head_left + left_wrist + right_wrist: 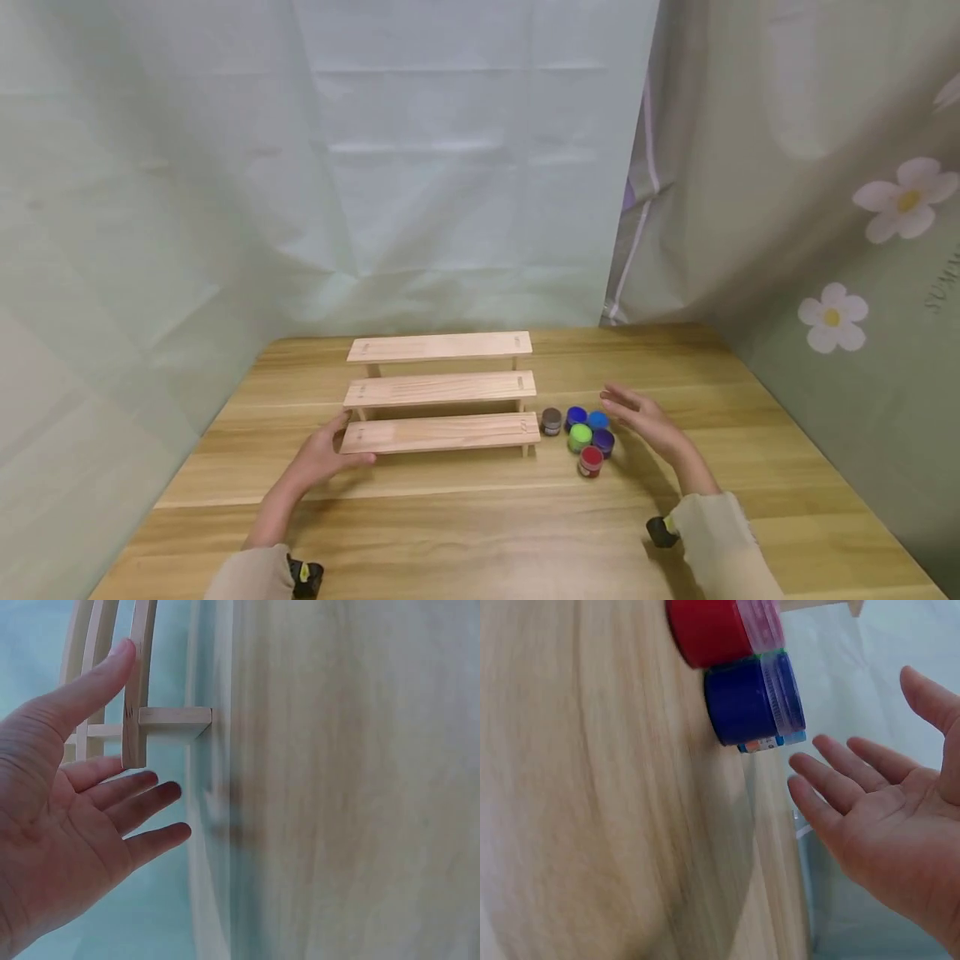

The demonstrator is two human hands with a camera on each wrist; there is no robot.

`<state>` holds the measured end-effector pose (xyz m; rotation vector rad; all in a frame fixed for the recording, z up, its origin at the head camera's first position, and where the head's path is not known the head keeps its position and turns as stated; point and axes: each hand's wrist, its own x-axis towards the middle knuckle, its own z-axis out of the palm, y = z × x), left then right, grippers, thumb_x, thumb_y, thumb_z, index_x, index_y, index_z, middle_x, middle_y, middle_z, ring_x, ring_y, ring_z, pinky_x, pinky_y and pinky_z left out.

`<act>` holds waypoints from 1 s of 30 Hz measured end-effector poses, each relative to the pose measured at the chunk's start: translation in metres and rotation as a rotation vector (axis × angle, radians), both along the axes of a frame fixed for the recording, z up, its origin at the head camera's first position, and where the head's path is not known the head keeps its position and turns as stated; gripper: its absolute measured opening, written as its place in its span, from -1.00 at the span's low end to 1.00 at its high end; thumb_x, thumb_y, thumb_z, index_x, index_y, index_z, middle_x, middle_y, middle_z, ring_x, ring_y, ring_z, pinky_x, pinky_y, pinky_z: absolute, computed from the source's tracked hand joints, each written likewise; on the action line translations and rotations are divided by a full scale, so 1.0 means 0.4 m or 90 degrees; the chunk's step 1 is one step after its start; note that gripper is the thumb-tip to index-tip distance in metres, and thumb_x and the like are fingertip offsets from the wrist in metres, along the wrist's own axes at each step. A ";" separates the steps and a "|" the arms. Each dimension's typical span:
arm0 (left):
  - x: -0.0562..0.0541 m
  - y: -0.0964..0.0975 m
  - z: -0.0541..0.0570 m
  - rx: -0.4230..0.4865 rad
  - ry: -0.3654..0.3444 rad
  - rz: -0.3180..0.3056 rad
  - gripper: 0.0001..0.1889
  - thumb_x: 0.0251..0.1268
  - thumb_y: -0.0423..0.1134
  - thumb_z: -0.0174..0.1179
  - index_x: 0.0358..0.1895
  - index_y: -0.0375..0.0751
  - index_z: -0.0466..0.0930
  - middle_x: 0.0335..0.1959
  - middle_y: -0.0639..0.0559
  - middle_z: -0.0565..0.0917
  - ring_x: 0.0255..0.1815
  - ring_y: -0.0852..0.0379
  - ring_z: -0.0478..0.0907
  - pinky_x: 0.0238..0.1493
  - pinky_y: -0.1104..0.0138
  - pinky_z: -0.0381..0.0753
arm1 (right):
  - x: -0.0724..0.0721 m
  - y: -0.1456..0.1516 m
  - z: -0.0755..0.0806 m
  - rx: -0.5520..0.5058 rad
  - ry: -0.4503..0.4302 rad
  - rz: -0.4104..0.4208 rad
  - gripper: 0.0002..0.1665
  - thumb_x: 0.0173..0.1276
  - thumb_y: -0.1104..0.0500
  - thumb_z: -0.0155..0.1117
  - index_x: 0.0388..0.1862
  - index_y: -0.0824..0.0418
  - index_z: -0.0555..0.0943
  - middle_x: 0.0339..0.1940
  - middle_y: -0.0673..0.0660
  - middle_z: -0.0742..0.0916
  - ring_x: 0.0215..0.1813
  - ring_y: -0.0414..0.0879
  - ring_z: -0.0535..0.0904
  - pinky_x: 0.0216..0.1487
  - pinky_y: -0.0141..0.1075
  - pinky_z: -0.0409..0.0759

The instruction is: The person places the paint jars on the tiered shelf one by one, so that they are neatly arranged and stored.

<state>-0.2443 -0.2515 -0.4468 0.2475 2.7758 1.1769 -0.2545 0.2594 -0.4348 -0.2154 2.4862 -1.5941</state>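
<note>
A three-step wooden rack (442, 388) stands on the table. My left hand (321, 457) is at the left end of its lowest step, thumb in front and fingers behind. In the left wrist view the fingers of the left hand (82, 802) are spread, the thumb close to the step's edge; contact is unclear. Right of the rack sit small paint jars: brown (551, 421), dark blue (576, 418), light blue (597, 421), green (580, 437), purple (603, 442) and red (591, 461). Beside them hovers my right hand (643, 423), fingers extended, holding nothing.
The wood-grain table (480, 533) runs back to a pale curtain (450, 208). At the right hangs a cloth with white flowers (832, 318). Each wrist carries a small black camera, one at the left (306, 577) and one at the right (662, 532).
</note>
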 end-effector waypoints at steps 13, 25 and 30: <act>-0.005 -0.007 -0.010 0.004 0.009 0.005 -0.12 0.18 -0.05 0.38 0.39 -0.57 0.18 0.37 -0.59 0.26 0.28 -0.50 0.38 0.16 -0.09 0.53 | 0.015 0.014 -0.035 -0.079 -0.045 0.009 -0.17 0.44 0.13 0.16 0.53 0.39 0.05 0.51 0.44 0.26 0.51 0.34 0.19 0.44 0.05 0.29; -0.006 -0.016 -0.003 -0.004 0.007 0.007 -0.13 0.18 -0.05 0.37 0.39 -0.56 0.19 0.32 -0.62 0.32 0.21 -0.46 0.47 0.11 -0.05 0.57 | 0.053 0.013 -0.050 -0.085 -0.052 -0.087 -0.30 0.37 0.24 0.23 0.41 0.45 0.25 0.39 0.46 0.41 0.38 0.25 0.42 0.37 -0.04 0.43; -0.010 -0.014 -0.010 0.009 0.010 0.000 -0.14 0.18 -0.07 0.38 0.38 -0.58 0.20 0.31 -0.61 0.34 0.20 -0.45 0.49 0.08 -0.02 0.59 | 0.066 0.016 -0.062 -0.098 -0.054 -0.055 -0.29 0.35 0.26 0.23 0.40 0.47 0.25 0.39 0.46 0.41 0.40 0.27 0.39 0.40 -0.03 0.39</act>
